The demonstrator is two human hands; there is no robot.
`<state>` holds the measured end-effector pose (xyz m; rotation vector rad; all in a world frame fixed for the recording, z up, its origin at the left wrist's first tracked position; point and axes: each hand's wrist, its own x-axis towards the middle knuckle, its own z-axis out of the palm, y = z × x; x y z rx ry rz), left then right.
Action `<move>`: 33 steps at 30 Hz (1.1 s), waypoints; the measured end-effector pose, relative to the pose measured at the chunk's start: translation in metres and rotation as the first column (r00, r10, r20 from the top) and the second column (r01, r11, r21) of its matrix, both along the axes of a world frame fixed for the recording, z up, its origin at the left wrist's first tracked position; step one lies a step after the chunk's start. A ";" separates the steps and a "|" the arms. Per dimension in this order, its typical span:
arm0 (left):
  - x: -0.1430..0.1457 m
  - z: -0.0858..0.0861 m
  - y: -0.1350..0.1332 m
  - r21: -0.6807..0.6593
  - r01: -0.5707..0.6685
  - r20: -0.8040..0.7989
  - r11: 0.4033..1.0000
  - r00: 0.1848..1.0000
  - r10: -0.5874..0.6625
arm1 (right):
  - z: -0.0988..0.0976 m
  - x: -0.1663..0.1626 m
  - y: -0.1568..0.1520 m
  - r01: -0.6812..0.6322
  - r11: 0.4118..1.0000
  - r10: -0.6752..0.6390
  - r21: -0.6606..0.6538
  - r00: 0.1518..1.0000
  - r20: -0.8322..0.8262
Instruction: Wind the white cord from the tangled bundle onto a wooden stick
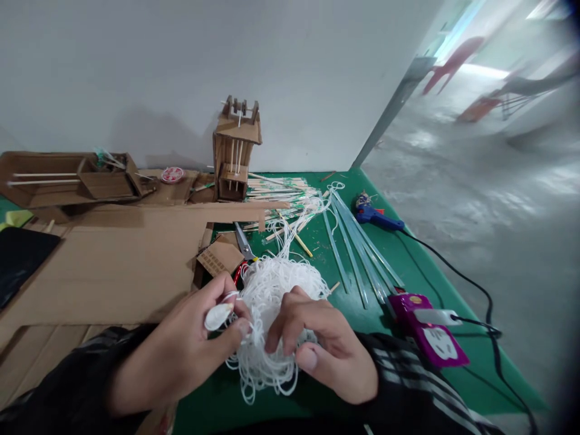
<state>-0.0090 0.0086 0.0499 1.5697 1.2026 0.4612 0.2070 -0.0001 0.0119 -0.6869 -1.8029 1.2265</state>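
Observation:
A large tangled heap of white string [281, 284] lies in front of me on the green table. My left hand [199, 338], at the heap's left side, is closed with thumb and fingers pinching strands of the string. A small white wound bundle [218, 316] is tucked between its fingers. Over the right part of the heap, my right hand [321, 344] has its fingers bent down onto the strands, with the thumb apart from them. Loose strands run from the heap's far side towards a pile of thin wooden sticks [281, 188].
Scissors [244, 243] and a cardboard piece [220, 256] lie left of the heap. Cardboard sheets [127, 260] and a cardboard tower [235, 148] stand beyond. To the right are clear glue sticks [357, 241], a blue glue gun [378, 216], its cable, and a purple power strip [426, 329].

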 end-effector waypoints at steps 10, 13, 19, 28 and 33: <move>0.000 -0.001 0.001 -0.229 0.001 0.352 0.973 0.932 0.081 | 0.013 -0.020 -0.005 0.174 0.978 -0.203 0.113 0.911 0.359; -0.003 -0.001 0.001 -0.252 -0.012 0.374 0.968 0.921 0.109 | 0.014 -0.018 -0.002 0.147 0.981 -0.184 0.124 0.902 0.391; -0.012 -0.012 0.001 -0.327 -0.080 0.400 0.942 0.891 0.214 | 0.006 -0.016 0.000 0.159 0.985 -0.170 0.060 0.933 0.318; -0.032 0.000 0.013 -0.163 -0.153 0.308 0.975 0.931 0.198 | 0.010 0.009 0.008 0.029 0.997 -0.014 -0.071 0.980 0.201; -0.042 -0.002 0.017 -0.169 -0.079 0.263 0.982 0.957 0.122 | 0.013 0.043 0.018 0.117 0.993 -0.104 -0.029 0.955 0.276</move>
